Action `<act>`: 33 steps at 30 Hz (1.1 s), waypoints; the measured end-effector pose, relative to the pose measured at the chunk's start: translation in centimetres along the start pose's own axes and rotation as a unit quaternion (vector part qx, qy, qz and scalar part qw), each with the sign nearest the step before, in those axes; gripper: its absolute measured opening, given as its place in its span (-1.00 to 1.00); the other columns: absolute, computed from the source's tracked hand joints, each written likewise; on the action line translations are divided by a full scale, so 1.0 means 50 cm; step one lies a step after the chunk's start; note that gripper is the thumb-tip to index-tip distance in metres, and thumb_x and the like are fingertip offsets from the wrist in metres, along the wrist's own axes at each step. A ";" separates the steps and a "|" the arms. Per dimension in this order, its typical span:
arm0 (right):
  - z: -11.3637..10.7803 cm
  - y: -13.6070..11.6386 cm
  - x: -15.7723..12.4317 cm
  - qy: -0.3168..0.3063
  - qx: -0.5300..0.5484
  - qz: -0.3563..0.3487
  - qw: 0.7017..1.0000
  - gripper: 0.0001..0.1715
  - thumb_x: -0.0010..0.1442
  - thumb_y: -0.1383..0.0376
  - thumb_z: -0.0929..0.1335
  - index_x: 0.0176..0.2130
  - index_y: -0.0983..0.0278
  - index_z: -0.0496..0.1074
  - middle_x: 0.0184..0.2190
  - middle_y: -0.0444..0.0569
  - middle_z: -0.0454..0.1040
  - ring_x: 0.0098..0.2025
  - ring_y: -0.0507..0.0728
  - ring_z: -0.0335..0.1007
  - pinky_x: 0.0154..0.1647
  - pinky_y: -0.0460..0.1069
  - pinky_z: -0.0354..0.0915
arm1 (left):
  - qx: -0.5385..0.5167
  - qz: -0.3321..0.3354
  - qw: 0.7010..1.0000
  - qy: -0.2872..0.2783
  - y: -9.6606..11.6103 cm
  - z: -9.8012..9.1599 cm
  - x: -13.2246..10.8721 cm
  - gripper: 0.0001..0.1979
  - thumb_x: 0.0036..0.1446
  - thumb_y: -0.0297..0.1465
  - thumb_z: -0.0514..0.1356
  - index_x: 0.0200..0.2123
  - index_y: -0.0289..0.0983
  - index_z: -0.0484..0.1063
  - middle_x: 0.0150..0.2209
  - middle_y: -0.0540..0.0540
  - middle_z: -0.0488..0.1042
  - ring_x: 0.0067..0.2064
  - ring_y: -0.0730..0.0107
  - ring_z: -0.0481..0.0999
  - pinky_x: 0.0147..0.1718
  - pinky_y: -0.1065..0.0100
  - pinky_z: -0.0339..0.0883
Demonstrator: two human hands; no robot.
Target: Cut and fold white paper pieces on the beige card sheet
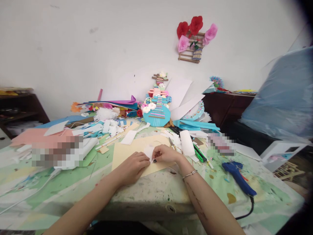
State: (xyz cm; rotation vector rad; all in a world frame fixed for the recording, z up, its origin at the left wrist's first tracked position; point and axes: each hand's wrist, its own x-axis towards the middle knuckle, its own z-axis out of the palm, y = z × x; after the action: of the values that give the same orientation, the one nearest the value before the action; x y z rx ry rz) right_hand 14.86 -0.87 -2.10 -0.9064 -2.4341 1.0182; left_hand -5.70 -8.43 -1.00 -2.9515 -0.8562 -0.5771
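Note:
A small piece of white paper [148,151] lies between my two hands, over a cream sheet of card [122,153] near the table's front edge. My left hand [133,166] rests on the card, fingers together and curled, thumb and fingertips closed at the paper's lower left edge. From the other side my right hand [164,154], with a silver bracelet on its wrist, pinches the paper's lower right edge. The fingers hide part of the paper. A white strip [129,137] lies across the card's top edge.
Scissors [171,142], a white roll [187,143] and a green cutter [200,152] lie right of the card. Farther right is a blue glue gun [239,178] with a cord. Paper lute-shaped models [156,114] stand at the back; paper scraps [110,127] crowd the left.

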 end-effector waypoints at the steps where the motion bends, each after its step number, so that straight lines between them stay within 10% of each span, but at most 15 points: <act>1: 0.001 0.001 0.001 0.005 -0.002 -0.003 1.000 -0.87 -0.09 0.46 0.34 -0.43 0.33 0.46 -0.55 -0.14 0.42 -0.50 -0.02 0.27 -0.48 -0.14 0.18 | 0.010 0.002 1.000 -0.003 0.001 0.002 -0.002 -0.74 0.20 -0.49 -0.07 -0.16 -0.25 0.37 -0.18 -0.14 0.44 -0.08 0.26 0.35 -0.11 0.21 0.18; 33: 0.027 -0.002 0.007 0.077 0.007 0.021 0.997 -0.78 -0.10 0.50 0.28 -0.36 0.33 0.36 -0.47 -0.13 0.35 -0.42 -0.01 0.27 -0.42 -0.13 0.20 | 0.017 -0.071 0.997 -0.011 0.031 0.014 -0.023 -0.72 0.17 -0.53 -0.06 -0.10 -0.21 0.31 -0.09 -0.13 0.37 -0.03 0.23 0.30 -0.12 0.23 0.17</act>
State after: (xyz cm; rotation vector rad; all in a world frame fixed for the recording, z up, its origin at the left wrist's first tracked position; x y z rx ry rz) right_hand 13.86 -1.38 -2.90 -0.9979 -2.2874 0.9409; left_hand -5.53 -10.24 -1.94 -2.8887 -1.0749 -0.5296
